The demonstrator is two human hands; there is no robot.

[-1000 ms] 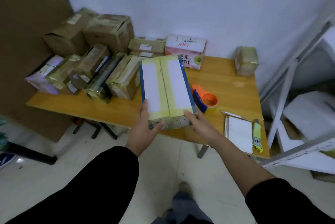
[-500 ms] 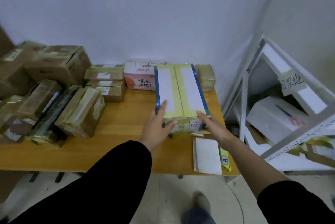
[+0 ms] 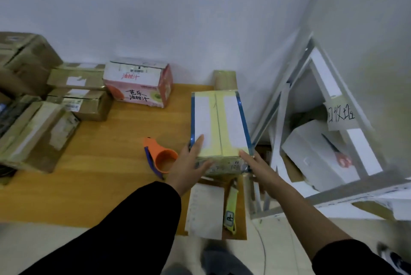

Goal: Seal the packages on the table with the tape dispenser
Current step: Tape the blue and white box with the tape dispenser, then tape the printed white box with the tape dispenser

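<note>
A long box [image 3: 219, 123] with yellow tape along its top seam, two white labels and blue edges is at the right end of the wooden table [image 3: 100, 174]. My left hand [image 3: 189, 163] grips its near left corner, fingers on top and thumb across the near face. At the near right corner my right hand [image 3: 255, 163] holds it with fingers along the side. I cannot tell whether the box rests on the table. The orange tape dispenser [image 3: 162, 159] lies on the table just left of my left hand, untouched.
Several brown taped parcels [image 3: 33, 130] crowd the table's left. A pink juice carton [image 3: 138, 87] and a small brown parcel [image 3: 224, 79] stand at the back. A white notepad [image 3: 204, 210] and yellow utility knife [image 3: 231, 210] lie near the front edge. A metal shelf [image 3: 333, 141] stands right.
Both hands have carried the box from the table's middle to its right end. The view swung right, and the tape dispenser now lies left of the box.
</note>
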